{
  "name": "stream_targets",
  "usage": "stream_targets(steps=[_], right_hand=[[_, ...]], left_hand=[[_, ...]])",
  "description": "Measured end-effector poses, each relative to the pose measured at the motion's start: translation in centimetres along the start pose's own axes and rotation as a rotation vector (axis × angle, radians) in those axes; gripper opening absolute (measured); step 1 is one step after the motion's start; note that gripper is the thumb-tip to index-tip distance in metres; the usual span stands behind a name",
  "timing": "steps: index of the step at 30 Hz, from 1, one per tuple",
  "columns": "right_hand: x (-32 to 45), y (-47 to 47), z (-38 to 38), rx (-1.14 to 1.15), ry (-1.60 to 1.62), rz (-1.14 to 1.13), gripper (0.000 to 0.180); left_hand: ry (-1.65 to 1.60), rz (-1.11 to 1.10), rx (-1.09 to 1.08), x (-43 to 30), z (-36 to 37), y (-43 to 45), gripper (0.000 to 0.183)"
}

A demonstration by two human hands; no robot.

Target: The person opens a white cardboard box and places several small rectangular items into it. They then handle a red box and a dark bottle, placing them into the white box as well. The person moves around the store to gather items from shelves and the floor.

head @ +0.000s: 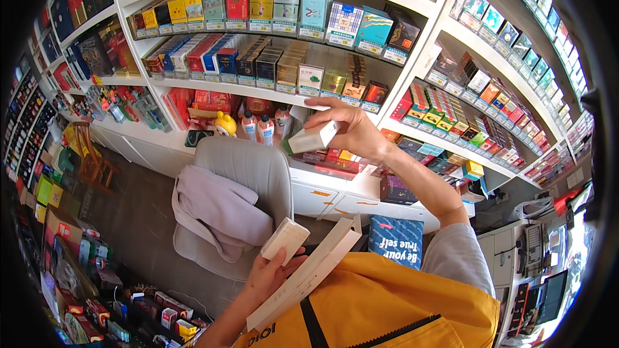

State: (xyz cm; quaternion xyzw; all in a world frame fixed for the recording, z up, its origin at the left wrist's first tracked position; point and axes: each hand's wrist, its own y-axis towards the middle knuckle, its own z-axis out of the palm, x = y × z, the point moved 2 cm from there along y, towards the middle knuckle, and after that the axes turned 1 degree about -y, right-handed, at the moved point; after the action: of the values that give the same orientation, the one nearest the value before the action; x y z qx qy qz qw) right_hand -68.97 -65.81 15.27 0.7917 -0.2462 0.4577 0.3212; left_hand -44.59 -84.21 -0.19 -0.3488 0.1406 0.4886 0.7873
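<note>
My right hand is raised before the shelves and grips a small white box with its fingers, just below the row of cigarette packs. Lower down, my left hand holds another small white box upright between thumb and fingers. A long, narrow white carton lies slanted against that hand and the yellow garment on my front. Its upper end has a raised flap. How the left hand supports the carton is partly hidden.
A grey padded chair with a pale jacket over it stands before the white shelving. Bottles and a yellow figurine stand on the ledge. A blue printed cushion is beside me. Boxed goods crowd the lower left.
</note>
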Motion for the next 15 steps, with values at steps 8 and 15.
stream_targets(steps=[8,15], right_hand=[[5.2,-0.4,0.2,0.068,-0.281,-0.206,0.040],[6.6,-0.3,-0.2,0.253,0.320,-0.017,0.030]], left_hand=[[-0.035,0.001,0.020,0.3,-0.5,0.0,0.039],[-0.043,0.013,0.006,0.6,-0.8,-0.1,0.039]])
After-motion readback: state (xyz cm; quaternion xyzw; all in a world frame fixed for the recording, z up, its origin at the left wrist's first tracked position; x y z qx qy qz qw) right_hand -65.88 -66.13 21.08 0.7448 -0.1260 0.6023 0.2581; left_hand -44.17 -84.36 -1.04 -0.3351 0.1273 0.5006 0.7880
